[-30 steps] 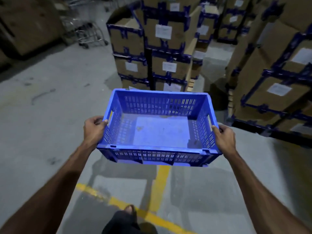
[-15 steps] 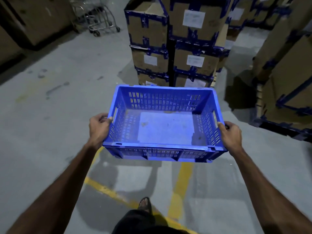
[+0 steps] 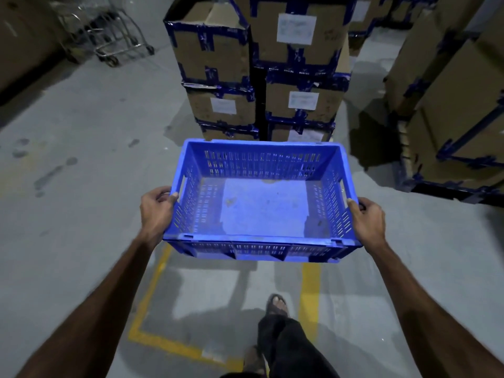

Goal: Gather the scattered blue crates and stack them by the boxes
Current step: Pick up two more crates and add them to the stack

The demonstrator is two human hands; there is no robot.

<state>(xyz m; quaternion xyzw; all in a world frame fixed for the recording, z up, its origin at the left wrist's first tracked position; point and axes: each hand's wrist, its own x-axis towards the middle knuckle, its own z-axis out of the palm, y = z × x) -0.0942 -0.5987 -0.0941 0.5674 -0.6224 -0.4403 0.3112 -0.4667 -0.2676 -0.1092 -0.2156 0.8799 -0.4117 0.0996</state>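
I carry an empty blue slotted crate level in front of me above the concrete floor. My left hand grips its left rim, thumb over the edge by the handle slot. My right hand grips the right rim the same way. Straight ahead, just beyond the crate's far wall, stands a stack of cardboard boxes bound with blue tape and carrying white labels. No other crate is in view.
More taped boxes on a pallet stand at the right. A metal trolley is parked at the back left. Yellow floor lines run under the crate, and my sandalled foot steps between them.
I have walked forward with the crate: the box stack has come much closer and now fills the view above the crate. Both hands keep the same hold.
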